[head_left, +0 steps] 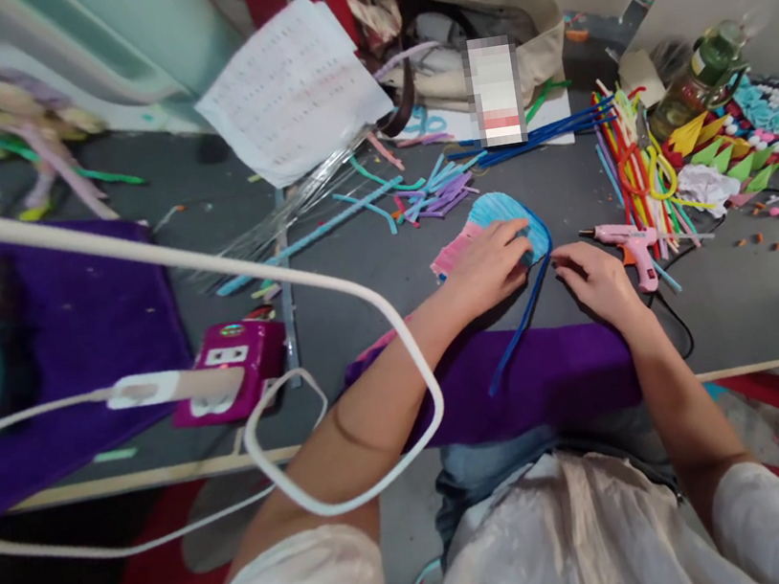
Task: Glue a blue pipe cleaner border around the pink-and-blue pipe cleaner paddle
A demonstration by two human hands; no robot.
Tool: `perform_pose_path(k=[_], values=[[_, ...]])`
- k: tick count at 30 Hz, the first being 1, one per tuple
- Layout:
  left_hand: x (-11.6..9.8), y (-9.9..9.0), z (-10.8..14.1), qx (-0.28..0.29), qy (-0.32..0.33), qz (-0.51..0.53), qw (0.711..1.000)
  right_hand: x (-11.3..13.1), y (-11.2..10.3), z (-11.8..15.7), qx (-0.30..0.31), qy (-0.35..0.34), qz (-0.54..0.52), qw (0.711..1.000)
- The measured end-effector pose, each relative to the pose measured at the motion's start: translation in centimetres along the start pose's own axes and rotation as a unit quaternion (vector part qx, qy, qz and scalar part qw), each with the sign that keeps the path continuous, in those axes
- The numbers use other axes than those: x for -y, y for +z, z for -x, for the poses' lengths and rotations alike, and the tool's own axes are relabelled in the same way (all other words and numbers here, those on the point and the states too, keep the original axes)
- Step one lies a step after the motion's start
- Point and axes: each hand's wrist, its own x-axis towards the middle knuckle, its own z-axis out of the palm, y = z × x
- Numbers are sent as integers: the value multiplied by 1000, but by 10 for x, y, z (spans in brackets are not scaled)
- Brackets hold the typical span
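Note:
A scalloped piece of light blue and pink pipe cleaners [494, 211] lies on the grey table. My left hand [491, 263] rests over it, fingers bent, holding it down. Along its right edge curves a dark blue pipe cleaner [524, 316], whose loose end trails toward me over a folded purple cloth [551, 361]. My right hand [598, 280] is at that edge, thumb and forefinger curled close together at the dark blue stem. The exact grip of its fingertips is small in view. A pink glue gun [634, 248] lies just right of this hand.
A white cable [301, 280] loops across the left foreground, near my left forearm. It meets a magenta power socket [230, 392]. Cut pipe cleaners [444, 192] lie behind the piece. Farther right are a colourful pipe-cleaner bundle [632, 161] and a glass bottle [699, 74].

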Motion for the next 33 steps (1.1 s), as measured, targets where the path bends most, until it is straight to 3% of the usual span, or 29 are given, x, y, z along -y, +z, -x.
perform_pose_path(k=[3,10,17,22,29,33], values=[[1,4,-1,-15,-13,11,1000,2,6,2,15,-18,11,1000],[1,-11,3,43,-29,83,995,12,17,5,38,-58,11,998],[0,-21,9,106,-18,51,993,10,18,5,33,-36,6,999],[7,-24,12,105,-3,67,992,7,17,5,6,4,49,999],[13,-15,15,72,30,20,997,15,18,5,59,29,113,991],[12,-18,18,79,36,23,996,19,16,2,86,55,116,988]])
